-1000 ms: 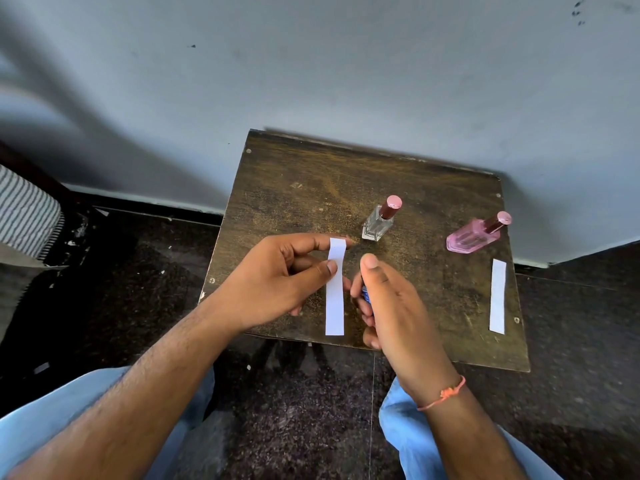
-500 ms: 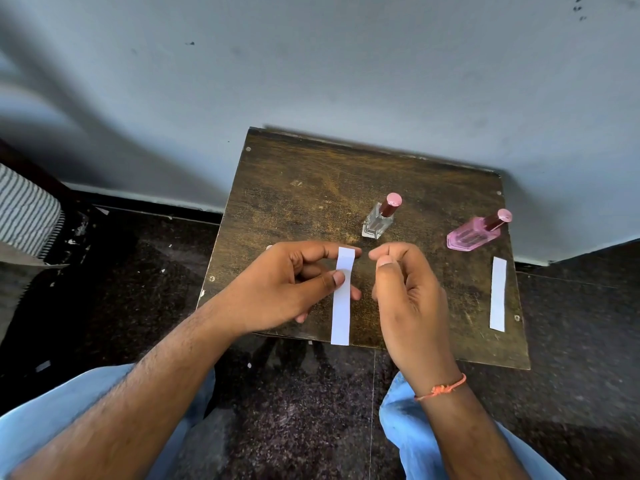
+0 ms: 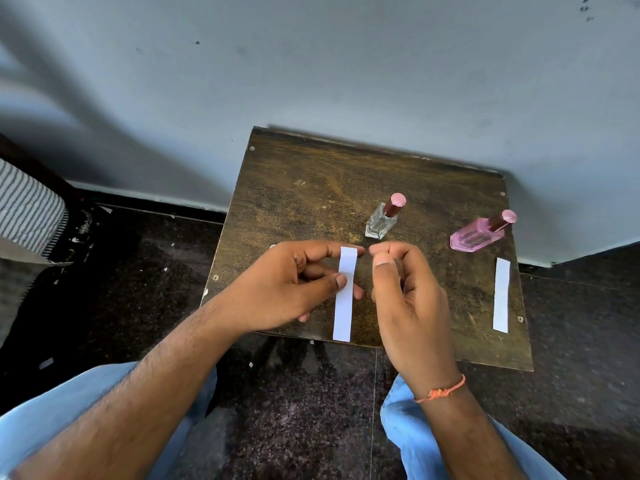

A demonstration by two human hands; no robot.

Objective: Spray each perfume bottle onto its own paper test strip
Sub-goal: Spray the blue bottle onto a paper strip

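Left hand pinches a strip between thumb and forefinger near its upper third. The strip hangs lengthwise, long axis 12-to-6, lifted off the table, lower end past the near edge. Held this way, one flat face is open to the right, likely to take spray from that side.

Right hand sits just beside the strip at 3 o'clock, fingers curled shut, thumb tip on top and pointing toward the strip's upper end. Cannot tell what it encloses; nothing identifiable shows between the fingers. Posture fits a small sprayer hidden in the fist, thumb on the pump. Judgement only.

Clear bottle stands at 12 o'clock from the hands, upright, pink cap on, apart from both. Pink bottle at 2 o'clock near the right table edge, cap on, looks tilted or lying; not sure which. Second strip lies flat just below it, at 3 o'clock from the hands. This strip is next to its bottle, presumably to keep scents matched.

Both visible bottles capped, neither being used.

Risk: the held strip is thin and gripped at one spot only, so a spray burst could bend it away. Overspray could drift toward the second strip.
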